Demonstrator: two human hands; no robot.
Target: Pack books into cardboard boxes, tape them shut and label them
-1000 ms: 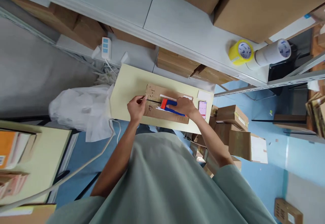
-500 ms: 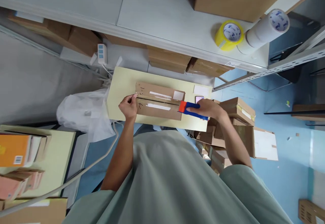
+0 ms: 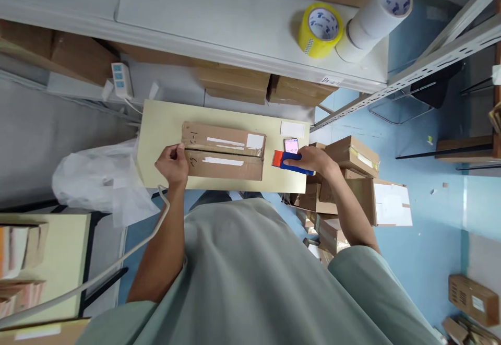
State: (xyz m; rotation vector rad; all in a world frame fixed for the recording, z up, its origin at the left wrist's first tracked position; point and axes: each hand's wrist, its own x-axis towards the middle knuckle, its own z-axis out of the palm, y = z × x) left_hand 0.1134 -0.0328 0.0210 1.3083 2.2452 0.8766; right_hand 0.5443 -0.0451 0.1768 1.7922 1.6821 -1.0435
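A long closed cardboard box (image 3: 225, 168) lies flat on the small pale-yellow table (image 3: 160, 118), a dark seam running along its middle between the flaps. At the box's left end, my left hand (image 3: 174, 166) is closed, thumb and fingertips pinched at the seam; what they pinch is too small to make out. To the right of the box, my right hand (image 3: 313, 160) wraps around a blue-and-red tape dispenser (image 3: 291, 162), its red end towards the box. A lit phone (image 3: 290, 145) lies just behind the dispenser, beside a white paper (image 3: 292, 128).
A grey shelf (image 3: 195, 32) runs behind the table, with a yellow tape roll (image 3: 320, 29) and stacked white rolls (image 3: 376, 16) on it. Boxes (image 3: 350, 154) crowd the floor at right. A plastic bag (image 3: 94, 178) and a pale cable (image 3: 117, 261) are at left.
My right hand has drawn the tape dispenser rightward along the box and past its right end. My left hand stays pinched at the box's left end. The view has shifted.
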